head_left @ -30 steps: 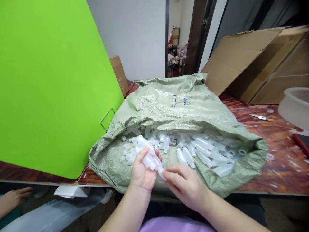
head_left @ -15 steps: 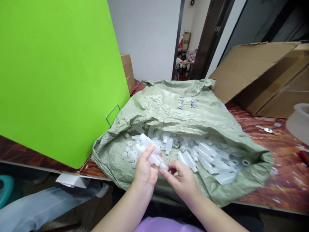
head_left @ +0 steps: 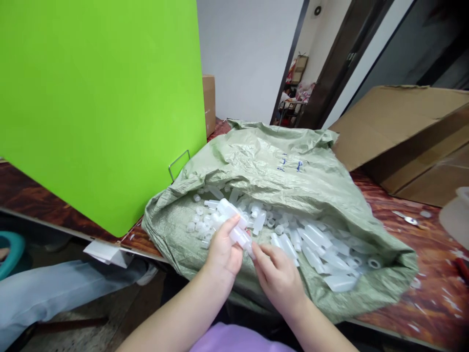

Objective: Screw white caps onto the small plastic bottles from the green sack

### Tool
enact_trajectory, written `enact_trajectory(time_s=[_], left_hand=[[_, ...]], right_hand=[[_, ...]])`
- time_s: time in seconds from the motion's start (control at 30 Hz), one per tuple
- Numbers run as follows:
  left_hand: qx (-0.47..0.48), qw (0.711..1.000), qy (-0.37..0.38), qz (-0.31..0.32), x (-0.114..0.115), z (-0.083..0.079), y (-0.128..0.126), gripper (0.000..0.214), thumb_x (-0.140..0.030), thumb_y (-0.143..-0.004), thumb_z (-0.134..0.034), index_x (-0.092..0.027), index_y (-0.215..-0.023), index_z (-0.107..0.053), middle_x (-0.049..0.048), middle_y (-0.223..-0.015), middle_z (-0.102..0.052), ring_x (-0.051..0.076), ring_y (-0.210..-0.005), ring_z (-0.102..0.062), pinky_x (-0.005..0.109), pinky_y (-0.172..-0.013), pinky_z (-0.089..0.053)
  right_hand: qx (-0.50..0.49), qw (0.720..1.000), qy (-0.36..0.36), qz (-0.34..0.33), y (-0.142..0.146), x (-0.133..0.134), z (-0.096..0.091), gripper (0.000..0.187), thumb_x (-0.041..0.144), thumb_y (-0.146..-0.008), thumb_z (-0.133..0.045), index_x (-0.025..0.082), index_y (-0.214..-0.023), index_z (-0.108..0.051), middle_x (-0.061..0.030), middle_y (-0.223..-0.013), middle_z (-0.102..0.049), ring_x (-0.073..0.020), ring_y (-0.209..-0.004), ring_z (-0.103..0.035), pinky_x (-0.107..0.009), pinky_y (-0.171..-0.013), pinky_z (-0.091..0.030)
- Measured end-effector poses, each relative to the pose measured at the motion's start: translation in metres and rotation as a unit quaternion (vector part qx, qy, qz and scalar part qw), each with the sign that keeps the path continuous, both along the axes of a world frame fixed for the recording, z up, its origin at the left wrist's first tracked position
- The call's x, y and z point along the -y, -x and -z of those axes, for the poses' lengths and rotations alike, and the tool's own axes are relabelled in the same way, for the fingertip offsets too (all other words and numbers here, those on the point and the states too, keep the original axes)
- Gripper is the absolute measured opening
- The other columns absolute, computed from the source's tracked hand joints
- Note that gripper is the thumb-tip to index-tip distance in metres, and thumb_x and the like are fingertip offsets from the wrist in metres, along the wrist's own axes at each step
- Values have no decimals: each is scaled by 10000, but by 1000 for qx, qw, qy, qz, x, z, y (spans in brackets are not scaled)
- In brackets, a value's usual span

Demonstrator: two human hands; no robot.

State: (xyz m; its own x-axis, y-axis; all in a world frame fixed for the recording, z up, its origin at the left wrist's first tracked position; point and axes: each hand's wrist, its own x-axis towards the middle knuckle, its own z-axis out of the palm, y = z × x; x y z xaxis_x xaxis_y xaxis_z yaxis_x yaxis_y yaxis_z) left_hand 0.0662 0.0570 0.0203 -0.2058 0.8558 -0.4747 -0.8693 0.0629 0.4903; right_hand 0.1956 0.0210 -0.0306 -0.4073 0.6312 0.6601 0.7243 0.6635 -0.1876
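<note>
My left hand is closed around a couple of translucent white plastic bottles, the thumb lying across them. They slant down toward my right hand, whose thumb and fingertips pinch the lower neck end of one bottle. Whether a small cap sits between those fingertips is hidden. Both hands are over the mouth of a pale green woven sack. Inside it lie several loose bottles on the right and small white caps or rings on the left.
A bright green board stands at the left, with a wire handle beside it. At right are an open cardboard box, a metal key-like piece, a whitish tub and plastic scraps on the wood-patterned table. Another person's leg shows lower left.
The camera view has turned slightly left, shifting the scene to the right. My right fingers have closed in more tightly at the bottle's end; my left hand keeps its hold.
</note>
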Motion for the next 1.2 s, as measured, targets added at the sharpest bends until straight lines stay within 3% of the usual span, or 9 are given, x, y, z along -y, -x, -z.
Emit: enact_trajectory(time_s=[0.13,0.27,0.33,0.47,0.6,0.93,1.03,1.1,1.2], left_hand=[[8,1000,8,1,1,0,-4,140,-84,-657,-662,-119,-747,-561,1,-630,-596,115,-542,-563,230,-532,-475],[-9,1000,-11,1,4,2,-6,182,-93,-634,-687,-114,-775,-574,-3,-636,-600,107,-533,-558,222,-524,-469],[-15,999,-29,-1,5,4,-6,209,-98,-625,-698,-112,-798,-581,-4,-646,-606,110,-545,-564,224,-532,-473],[-19,999,-27,-1,5,8,-3,222,-125,-612,-720,-115,-784,-580,-7,-652,-607,109,-545,-566,229,-537,-476],[-27,999,-33,-10,5,9,0,242,-126,-603,-725,-121,-799,-584,-9,-664,-611,112,-554,-569,236,-542,-478],[-42,998,-37,-7,8,6,3,249,-151,-594,-734,-125,-776,-567,-19,-635,-594,112,-547,-560,232,-540,-465],[-45,998,-40,-1,8,8,3,250,-145,-584,-737,-129,-765,-565,-27,-620,-589,103,-526,-551,223,-531,-454],[-43,998,-38,1,9,10,2,249,-148,-582,-738,-130,-757,-563,-27,-611,-587,100,-513,-546,217,-516,-445],[-42,999,-22,-7,9,11,1,242,-148,-577,-737,-125,-744,-563,-21,-600,-588,104,-507,-547,216,-504,-445]], right_hand=[[-8,999,24,22,1,-2,-5,193,225,-883,-484,177,-1023,-608,-71,-749,-633,-184,-679,-581,-303,-613,-469],[-40,974,221,42,6,-4,-10,436,384,-939,-326,190,-640,-577,-11,-538,-534,-149,-523,-527,-264,-510,-426],[-58,960,271,43,7,-3,-9,455,398,-947,-275,194,-671,-573,-20,-610,-588,-149,-543,-551,-264,-519,-442],[-104,973,202,47,8,0,-2,383,484,-864,-446,157,-1034,-551,-123,-987,-626,-218,-786,-605,-360,-711,-496],[-106,952,287,9,9,3,-1,341,397,-930,-326,191,-852,-586,-50,-731,-626,-175,-632,-592,-289,-583,-497],[-114,964,237,33,16,5,-5,290,371,-876,-453,159,-1068,-503,-100,-936,-607,-196,-760,-580,-311,-673,-481],[-83,969,231,18,17,4,-6,197,326,-867,-441,171,-913,-555,-70,-795,-584,-208,-744,-551,-323,-681,-427],[-131,942,309,15,20,2,-7,200,335,-859,-435,187,-784,-549,-34,-702,-537,-187,-678,-505,-302,-634,-380],[-284,836,470,-17,27,1,-6,302,443,-832,-453,193,-663,-477,20,-605,-429,-137,-578,-390,-264,-551,-304]])
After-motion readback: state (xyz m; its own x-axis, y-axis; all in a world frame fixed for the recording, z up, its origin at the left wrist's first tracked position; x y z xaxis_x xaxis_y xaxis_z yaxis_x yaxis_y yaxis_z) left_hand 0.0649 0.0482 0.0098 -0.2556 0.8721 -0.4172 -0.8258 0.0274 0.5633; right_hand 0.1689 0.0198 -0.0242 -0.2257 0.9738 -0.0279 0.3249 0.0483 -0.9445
